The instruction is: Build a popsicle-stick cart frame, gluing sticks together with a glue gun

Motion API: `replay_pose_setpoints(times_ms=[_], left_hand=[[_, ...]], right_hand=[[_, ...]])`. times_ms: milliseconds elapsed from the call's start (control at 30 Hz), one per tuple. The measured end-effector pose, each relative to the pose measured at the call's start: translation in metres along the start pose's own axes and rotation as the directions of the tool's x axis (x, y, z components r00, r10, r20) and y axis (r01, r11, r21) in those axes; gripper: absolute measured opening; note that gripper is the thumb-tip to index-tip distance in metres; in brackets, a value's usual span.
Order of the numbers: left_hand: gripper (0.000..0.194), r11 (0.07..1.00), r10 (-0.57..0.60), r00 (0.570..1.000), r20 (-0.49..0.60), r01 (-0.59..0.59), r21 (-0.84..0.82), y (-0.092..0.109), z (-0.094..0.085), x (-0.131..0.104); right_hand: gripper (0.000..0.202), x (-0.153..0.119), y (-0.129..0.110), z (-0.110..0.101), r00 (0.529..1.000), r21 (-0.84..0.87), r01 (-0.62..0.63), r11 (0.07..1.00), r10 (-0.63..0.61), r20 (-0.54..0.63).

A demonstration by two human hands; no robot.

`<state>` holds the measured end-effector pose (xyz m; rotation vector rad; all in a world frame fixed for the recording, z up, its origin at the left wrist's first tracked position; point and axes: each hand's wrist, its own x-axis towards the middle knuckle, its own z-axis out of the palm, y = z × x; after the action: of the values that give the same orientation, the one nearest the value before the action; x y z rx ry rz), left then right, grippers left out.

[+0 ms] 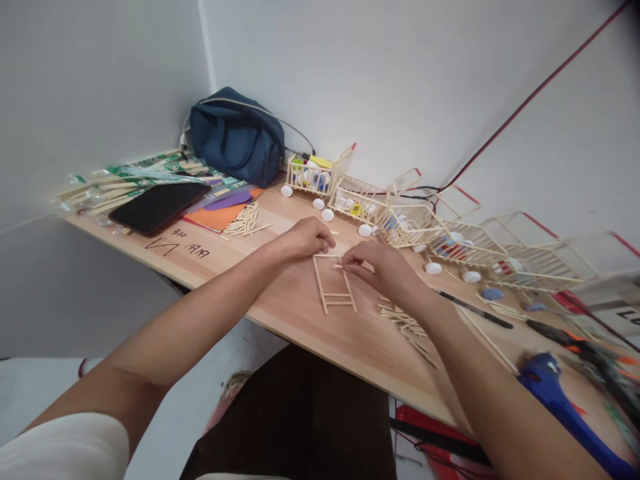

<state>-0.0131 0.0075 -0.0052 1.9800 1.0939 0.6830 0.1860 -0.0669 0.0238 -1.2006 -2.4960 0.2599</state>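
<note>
A small ladder-like frame of thin wooden sticks (338, 295) lies flat on the wooden tabletop (290, 293), with two rungs close together at its near end. My left hand (311, 237) is closed with curled fingers at the frame's far left corner; what its fingertips hold, if anything, is hidden. Over the frame's far right side, my right hand (374, 264) pinches a short pale stick (339, 267). To the right of the frame, partly under my right forearm, is a pile of short cut sticks (407, 327).
Several stick-built carts (363, 200) with white round wheels line the back. Behind the left hand lie more cut sticks (246, 220), a black phone (159, 205), packaged sticks (117, 183) and a blue bag (235, 137). At right are a black pen (477, 310) and a blue glue gun (555, 393).
</note>
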Motion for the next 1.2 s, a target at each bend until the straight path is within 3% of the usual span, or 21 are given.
replay_pose_setpoints(times_ms=[167,567,800,933,1067,1200], left_hand=[[0.027,0.994,0.062,0.998,0.024,-0.064,0.088,-0.002,0.000,0.002],[0.026,0.990,0.051,0.998,0.038,-0.055,0.128,0.002,0.000,0.003],[0.022,0.994,0.014,0.998,0.057,-0.021,0.111,0.004,-0.004,-0.001],[0.026,0.996,-0.019,0.999,0.051,0.014,0.092,0.003,-0.003,-0.001],[0.029,0.997,-0.011,0.999,0.050,0.007,0.074,0.002,-0.001,0.001],[0.028,0.992,-0.002,0.998,0.060,-0.006,0.127,0.003,-0.002,0.001]], right_hand=[[0.011,0.032,0.003,0.020,0.998,-0.095,0.044,0.995,-0.039,0.054],[0.012,0.041,0.005,0.026,0.993,-0.164,0.074,0.984,-0.057,0.105],[0.019,0.037,0.018,0.008,0.999,-0.102,0.031,0.994,-0.035,-0.041],[0.016,0.030,0.019,0.001,0.998,-0.133,0.007,0.991,-0.016,-0.067],[0.011,0.023,0.010,0.009,0.999,-0.198,0.038,0.979,-0.035,0.023],[0.011,0.023,-0.004,0.019,0.989,-0.365,0.023,0.931,0.033,0.145]])
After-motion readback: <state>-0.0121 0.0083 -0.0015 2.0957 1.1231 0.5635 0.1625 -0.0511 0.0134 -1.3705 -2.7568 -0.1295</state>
